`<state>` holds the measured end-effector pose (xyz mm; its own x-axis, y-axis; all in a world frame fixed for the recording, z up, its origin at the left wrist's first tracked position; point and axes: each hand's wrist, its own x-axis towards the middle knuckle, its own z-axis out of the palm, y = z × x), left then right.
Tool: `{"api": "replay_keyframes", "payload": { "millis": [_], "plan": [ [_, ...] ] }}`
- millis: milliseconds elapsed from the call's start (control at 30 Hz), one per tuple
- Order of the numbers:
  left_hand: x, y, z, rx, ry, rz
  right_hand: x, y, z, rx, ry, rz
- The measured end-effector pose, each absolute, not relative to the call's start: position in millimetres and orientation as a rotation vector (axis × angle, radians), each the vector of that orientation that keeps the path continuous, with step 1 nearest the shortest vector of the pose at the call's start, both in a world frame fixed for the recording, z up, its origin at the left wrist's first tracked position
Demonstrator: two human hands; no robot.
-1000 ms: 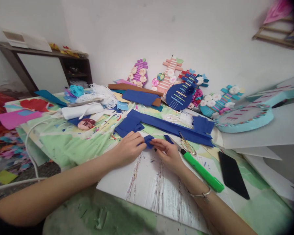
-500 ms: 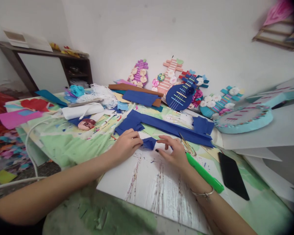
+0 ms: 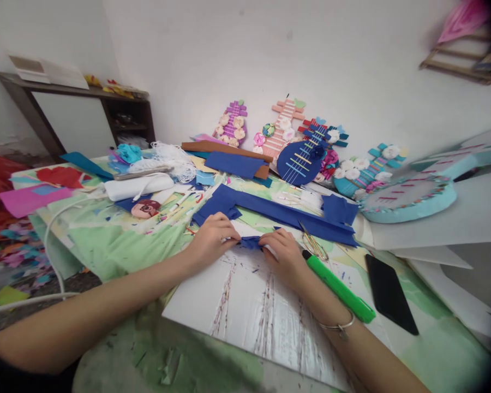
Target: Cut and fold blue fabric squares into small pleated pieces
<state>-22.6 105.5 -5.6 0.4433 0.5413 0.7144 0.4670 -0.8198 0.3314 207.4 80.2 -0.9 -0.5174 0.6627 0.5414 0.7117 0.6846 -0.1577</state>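
A small crumpled piece of blue paper (image 3: 250, 243) is stretched between my two hands, above the far part of a white board (image 3: 213, 305). My left hand (image 3: 215, 237) pinches its left end. The fingertips of my right hand (image 3: 284, 251) close on its right end. Behind my hands runs a long blue strip (image 3: 282, 210), with more blue paper (image 3: 216, 208) at its left end. Gold-handled scissors (image 3: 314, 244) lie right of my right hand. A green utility knife (image 3: 339, 286) rests alongside my right forearm.
A black phone (image 3: 390, 295) lies on the right. Decorated lute-shaped crafts (image 3: 300, 162) lean along the wall, and a light-blue one (image 3: 409, 202) lies at the right. White string (image 3: 174, 161) and a white glue gun (image 3: 139, 185) with its cord sit at the left.
My right hand has moved slightly left and closed on the right end of the blue paper. The paper now looks narrower and more gathered. My left hand has hardly moved.
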Motion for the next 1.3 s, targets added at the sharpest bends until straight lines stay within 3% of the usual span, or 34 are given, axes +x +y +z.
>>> {"api": "replay_keyframes", "payload": {
  "millis": [300,633,933,1300],
  "plan": [
    [-21.6,107.2,-10.1,2.808,1.11,1.102,209.3,81.4,0.5,-0.968,-2.354,-0.013],
    [-20.5,107.0,-12.8,2.848,0.877,0.985,210.8,82.3,1.0,-0.981,-2.255,0.147],
    [-17.4,100.6,-8.5,3.061,0.964,0.877,210.2,81.8,2.0,-1.053,-2.225,0.192],
    [-17.1,105.7,-6.8,2.678,1.066,0.874,210.7,84.6,1.7,-1.31,-2.144,0.282]
  ]
}}
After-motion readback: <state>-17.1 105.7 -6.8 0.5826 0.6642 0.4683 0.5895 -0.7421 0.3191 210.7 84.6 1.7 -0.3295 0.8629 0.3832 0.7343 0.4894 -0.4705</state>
